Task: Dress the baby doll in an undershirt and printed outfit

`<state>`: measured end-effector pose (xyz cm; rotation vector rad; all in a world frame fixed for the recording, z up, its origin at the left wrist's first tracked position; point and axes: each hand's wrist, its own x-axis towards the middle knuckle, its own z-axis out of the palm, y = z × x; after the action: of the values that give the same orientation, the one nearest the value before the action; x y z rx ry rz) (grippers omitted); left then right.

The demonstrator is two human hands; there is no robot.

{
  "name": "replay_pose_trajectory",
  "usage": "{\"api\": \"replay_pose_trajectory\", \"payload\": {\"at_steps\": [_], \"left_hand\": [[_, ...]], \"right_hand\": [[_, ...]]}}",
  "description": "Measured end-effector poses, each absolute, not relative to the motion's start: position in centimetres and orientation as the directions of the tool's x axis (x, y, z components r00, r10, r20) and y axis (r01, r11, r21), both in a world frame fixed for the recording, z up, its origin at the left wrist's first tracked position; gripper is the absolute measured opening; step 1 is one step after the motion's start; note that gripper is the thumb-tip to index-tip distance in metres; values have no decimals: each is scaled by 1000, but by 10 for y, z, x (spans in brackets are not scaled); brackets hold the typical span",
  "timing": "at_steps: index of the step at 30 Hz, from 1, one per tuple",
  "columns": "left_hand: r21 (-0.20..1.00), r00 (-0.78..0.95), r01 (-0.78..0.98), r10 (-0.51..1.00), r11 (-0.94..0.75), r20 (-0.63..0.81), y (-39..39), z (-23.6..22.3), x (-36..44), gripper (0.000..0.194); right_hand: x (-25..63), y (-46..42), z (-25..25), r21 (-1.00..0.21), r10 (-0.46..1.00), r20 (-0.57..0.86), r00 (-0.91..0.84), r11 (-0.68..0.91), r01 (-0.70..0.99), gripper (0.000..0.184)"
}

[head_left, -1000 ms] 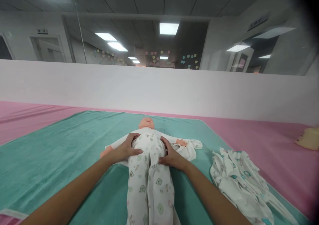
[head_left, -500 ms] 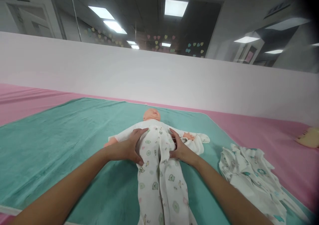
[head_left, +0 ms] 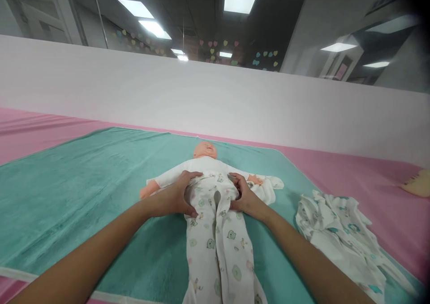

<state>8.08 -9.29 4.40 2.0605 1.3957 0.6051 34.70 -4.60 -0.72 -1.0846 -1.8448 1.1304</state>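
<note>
A baby doll (head_left: 204, 150) lies on its back, head at the far end and arms spread, in a white long-sleeved top (head_left: 198, 164). White patterned baby pants (head_left: 210, 241) cover its lower body and run toward me, with a gap between the legs. At the waist's left side, my left hand (head_left: 179, 196) grips the pants, thumb lower and fingers on the waistband. Opposite it, my right hand (head_left: 245, 198) has hold of the right side, its fingertips partly hidden by cloth. Bunched white cloth (head_left: 268, 191) lies by the doll's hand on the right.
Beneath the doll is a teal blanket (head_left: 83, 183) over a pink sheet (head_left: 336, 174). Crumpled white clothing with teal prints (head_left: 342, 236) lies to the right. A beige object (head_left: 418, 184) sits at the right edge. A white wall (head_left: 168, 97) with windows above stands behind.
The waist of the pants looks smoother and spread wider between my hands, with a rounder gap at the crotch. Both hands stay at the waist. The view has tilted slightly.
</note>
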Motion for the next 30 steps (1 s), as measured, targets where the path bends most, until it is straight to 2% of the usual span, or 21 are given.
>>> {"api": "replay_pose_trajectory", "payload": {"at_steps": [4,8,13,16,20,30], "left_hand": [[694,327,683,945,-226,-15,-93,44,81,86],[701,326,678,945,-219,-19,-91,43,79,72],[732,383,637,923,-240,-30,-88,45,76,44],[791,423,559,906,-249,-14,-86,46,74,32],[844,444,487,896,-222,-21,-83,45,74,27],[880,470,424,882,-212,-15,-84,46,77,35]], "right_hand": [[347,-47,-7,-901,910,156,-384,290,323,69],[350,-49,0,-855,904,166,-393,331,400,44],[353,-51,7,-825,883,172,-437,372,425,30],[354,-50,5,-829,860,177,-479,393,398,31],[356,-46,0,-836,829,197,-523,421,352,38],[355,-48,3,-832,819,187,-542,425,356,44]]}}
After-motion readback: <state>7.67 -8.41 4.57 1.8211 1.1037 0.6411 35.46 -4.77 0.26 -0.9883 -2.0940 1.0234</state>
